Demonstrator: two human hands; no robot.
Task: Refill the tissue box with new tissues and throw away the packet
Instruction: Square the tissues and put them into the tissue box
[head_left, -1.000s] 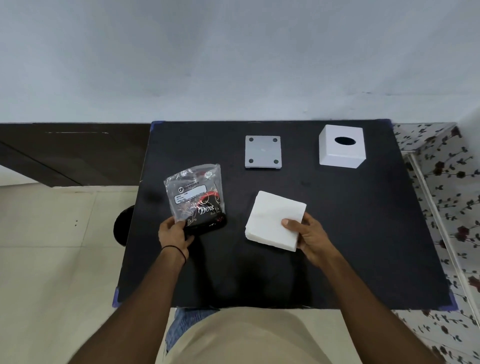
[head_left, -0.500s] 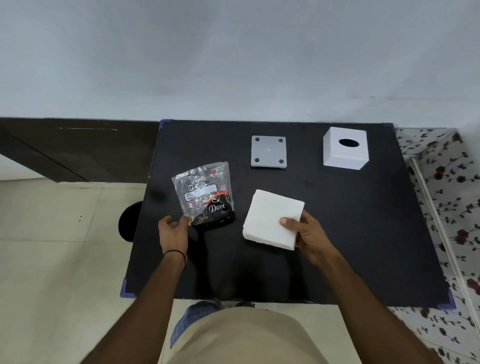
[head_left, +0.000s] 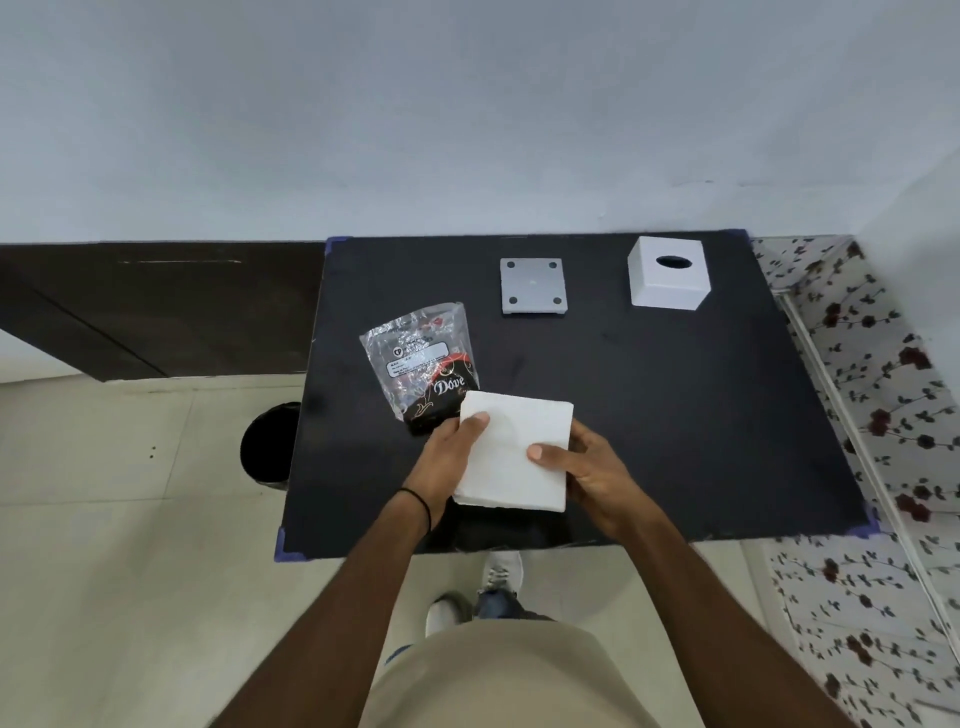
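Observation:
A white stack of tissues (head_left: 514, 457) is held over the near middle of the black table (head_left: 675, 415). My left hand (head_left: 449, 462) grips its left edge, thumb on top. Gripping the right edge is my right hand (head_left: 592, 475). The empty clear plastic packet (head_left: 421, 366) with a dark printed bottom lies flat just beyond my left hand, its near corner hidden by the stack. The white cube tissue box (head_left: 668, 280), oval slot up, stands at the far right. Its grey square base plate (head_left: 532, 286) lies apart at the far middle.
A dark round bin (head_left: 270, 444) stands on the tiled floor left of the table. A dark wooden unit (head_left: 145, 306) runs along the wall on the left. Flowered covering (head_left: 883, 389) lies right of the table. My shoes (head_left: 498, 571) show below the near edge.
My left hand let go of the packet, which now lies on the table, and moved right onto the tissue stack. Both hands now hold the stack, drawn nearer to me.

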